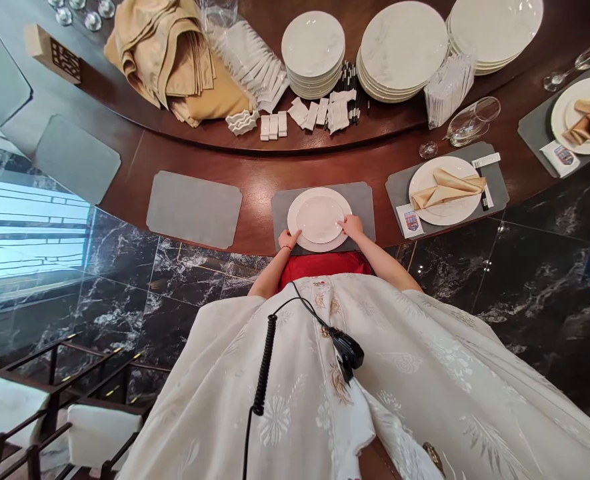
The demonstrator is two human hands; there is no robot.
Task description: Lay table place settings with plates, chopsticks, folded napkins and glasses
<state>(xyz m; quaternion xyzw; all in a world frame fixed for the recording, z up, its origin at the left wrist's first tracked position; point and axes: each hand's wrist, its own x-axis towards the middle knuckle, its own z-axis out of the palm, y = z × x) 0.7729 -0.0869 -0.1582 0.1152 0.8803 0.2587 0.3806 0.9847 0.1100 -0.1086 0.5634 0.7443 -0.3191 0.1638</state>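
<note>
A smaller white plate (319, 219) lies on a larger white plate (319, 245), both over a grey placemat (363, 197) at the table's near edge. My left hand (289, 239) grips the plates' left side, its thumb over the rim and the fingers partly hidden below. On the right side, my right hand (351, 226) pinches at the smaller plate's edge, with its thumb and fingertips over the larger rim. Whether either hand bears the weight of one plate or both, I cannot tell.
Beyond the placemats stand plate stacks (313, 44), chopsticks, white chopstick rests (273, 125), packaged napkins (449, 90) and folded tan cloths (165, 60). To the right is a set place with a folded napkin (447, 189) and a wine glass (469, 123). Chairs (103, 435) stand lower left.
</note>
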